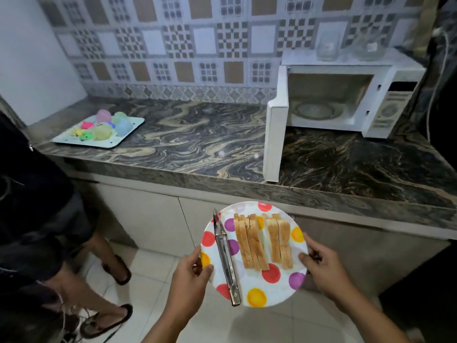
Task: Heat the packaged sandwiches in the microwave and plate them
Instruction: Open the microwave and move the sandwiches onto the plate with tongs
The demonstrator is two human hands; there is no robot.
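I hold a white plate [257,290] with coloured dots in front of the counter, below its edge. My left hand [191,276] grips its left rim and my right hand [321,266] grips its right rim. Two stacks of sandwiches [249,241] lie on the plate, beside metal tongs [226,258] resting along its left side. The white microwave [351,95] stands at the back right of the counter. Its door [275,137] swings wide to the left, and the glass turntable [315,110] inside is bare.
A marbled stone counter [193,144] runs across the view. A pale tray [128,131] with several coloured toys sits at its left end. Glass jars [327,47] stand on the microwave. Another person's legs and sandals [116,268] are on the floor at the left.
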